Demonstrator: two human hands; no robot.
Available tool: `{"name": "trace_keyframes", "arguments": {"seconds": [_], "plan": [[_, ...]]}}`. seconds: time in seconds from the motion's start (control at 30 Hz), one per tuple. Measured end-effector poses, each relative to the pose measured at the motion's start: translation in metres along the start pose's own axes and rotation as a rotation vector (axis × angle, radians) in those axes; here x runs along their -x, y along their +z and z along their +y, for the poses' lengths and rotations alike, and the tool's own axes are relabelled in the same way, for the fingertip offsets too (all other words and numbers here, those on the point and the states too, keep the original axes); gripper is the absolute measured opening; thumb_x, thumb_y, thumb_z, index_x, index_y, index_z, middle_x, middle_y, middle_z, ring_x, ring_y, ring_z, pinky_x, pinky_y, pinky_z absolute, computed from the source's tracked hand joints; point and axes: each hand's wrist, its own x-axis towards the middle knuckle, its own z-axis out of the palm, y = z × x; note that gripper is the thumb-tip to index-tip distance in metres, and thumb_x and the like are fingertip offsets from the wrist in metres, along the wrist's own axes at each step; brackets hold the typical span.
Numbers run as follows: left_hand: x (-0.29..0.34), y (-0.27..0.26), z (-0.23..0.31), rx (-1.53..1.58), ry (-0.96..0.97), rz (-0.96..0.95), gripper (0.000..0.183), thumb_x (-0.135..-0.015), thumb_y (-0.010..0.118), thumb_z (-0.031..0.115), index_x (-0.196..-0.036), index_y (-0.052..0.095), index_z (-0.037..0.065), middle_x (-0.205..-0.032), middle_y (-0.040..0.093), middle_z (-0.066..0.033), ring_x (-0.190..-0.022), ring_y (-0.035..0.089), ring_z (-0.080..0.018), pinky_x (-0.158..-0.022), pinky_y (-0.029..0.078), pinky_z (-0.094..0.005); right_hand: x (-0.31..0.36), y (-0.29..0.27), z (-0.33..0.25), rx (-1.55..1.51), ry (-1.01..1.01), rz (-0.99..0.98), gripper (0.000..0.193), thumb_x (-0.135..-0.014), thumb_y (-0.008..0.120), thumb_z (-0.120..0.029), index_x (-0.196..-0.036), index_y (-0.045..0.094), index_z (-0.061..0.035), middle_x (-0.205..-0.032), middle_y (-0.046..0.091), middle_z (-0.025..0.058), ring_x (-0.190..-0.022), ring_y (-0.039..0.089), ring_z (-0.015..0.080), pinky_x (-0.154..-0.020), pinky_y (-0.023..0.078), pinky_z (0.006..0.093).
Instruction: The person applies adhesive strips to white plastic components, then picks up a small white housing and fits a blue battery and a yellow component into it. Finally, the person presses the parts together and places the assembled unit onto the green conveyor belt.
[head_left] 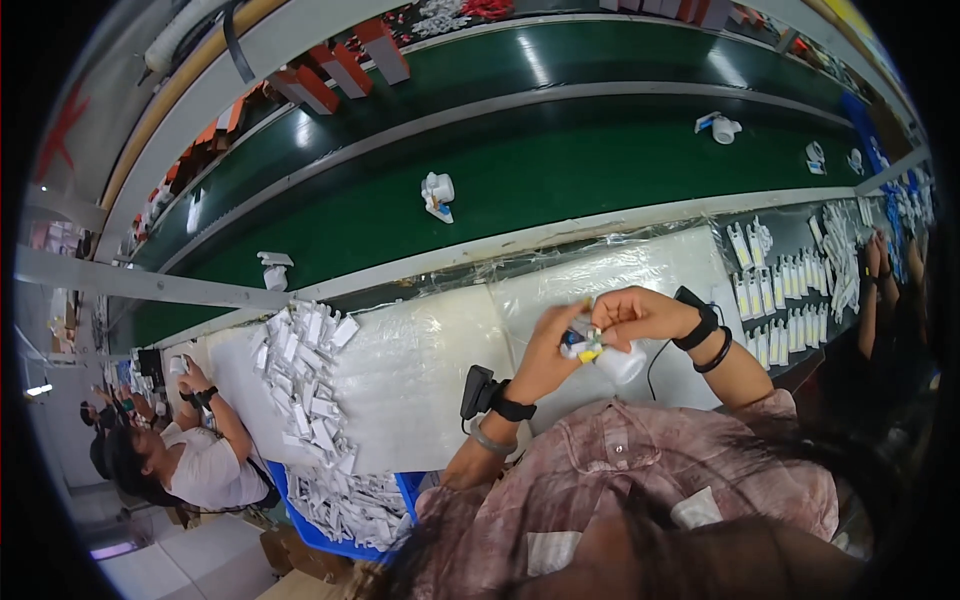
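In front of my chest, above the covered bench, is a white plastic device [622,367] with a rounded body. Small yellow and blue parts show on its upper side. My left hand [548,352] is closed around its left side. From the right, my right hand [640,318] pinches at the top of it, thumb and fingers close together. What exactly lies between these fingertips is too small to make out. Both wrists wear black straps.
Loose white plastic parts [300,375] lie heaped to the left, above a blue bin [290,500] full of more. At right stand rows of white pieces with yellow faces [785,285]. A green conveyor [560,160] carries several white devices [438,190]. A co-worker [215,460] sits at left.
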Motion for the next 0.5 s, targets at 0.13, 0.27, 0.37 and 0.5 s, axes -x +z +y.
{"name": "trace_keyframes", "arguments": {"seconds": [0.13,0.27,0.37,0.5], "plan": [[0.017,0.003,0.042,0.092,-0.072,-0.269,0.052,-0.076,0.078,0.018,-0.123,0.058,0.008,-0.113,0.065,-0.0161,-0.102,0.064,-0.0322,-0.088,0.05,-0.0359,0.037,0.01,0.002,0.032,0.018,-0.06,0.015,-0.092,0.066,-0.008,-0.103,0.061,0.0006,-0.081,0.063,0.0014,-0.063,0.053,0.0045,-0.058,0.042,0.0188],[0.031,-0.008,0.075,0.052,-0.089,-0.442,0.041,-0.077,0.08,0.019,-0.111,0.059,0.008,-0.093,0.067,-0.0067,-0.086,0.065,-0.02,-0.079,0.051,-0.0319,0.059,0.013,0.003,0.236,0.136,-0.252,0.014,-0.09,0.069,-0.012,-0.095,0.064,-0.001,-0.076,0.063,-0.0006,-0.064,0.054,0.0044,-0.056,0.043,0.0202],[0.041,0.001,0.073,0.114,-0.098,-0.407,0.039,-0.077,0.078,0.011,-0.108,0.056,0.008,-0.091,0.058,0.0005,-0.086,0.057,-0.0104,-0.074,0.051,-0.0283,0.07,0.041,0.012,0.398,0.05,-0.064,0.013,-0.09,0.07,-0.013,-0.095,0.065,-0.0021,-0.078,0.063,-0.0013,-0.068,0.055,0.0035,-0.059,0.043,0.0217],[0.042,0.027,0.07,0.26,-0.042,0.001,0.045,-0.087,0.066,0.005,-0.126,0.043,0.006,-0.101,0.052,-0.003,-0.082,0.055,-0.0111,-0.067,0.049,-0.0243,0.074,0.08,0.023,1.349,-0.406,0.67,0.014,-0.078,0.073,-0.007,-0.089,0.064,-0.007,-0.079,0.064,0.005,-0.064,0.059,0.0193,-0.063,0.047,0.0324]]}}
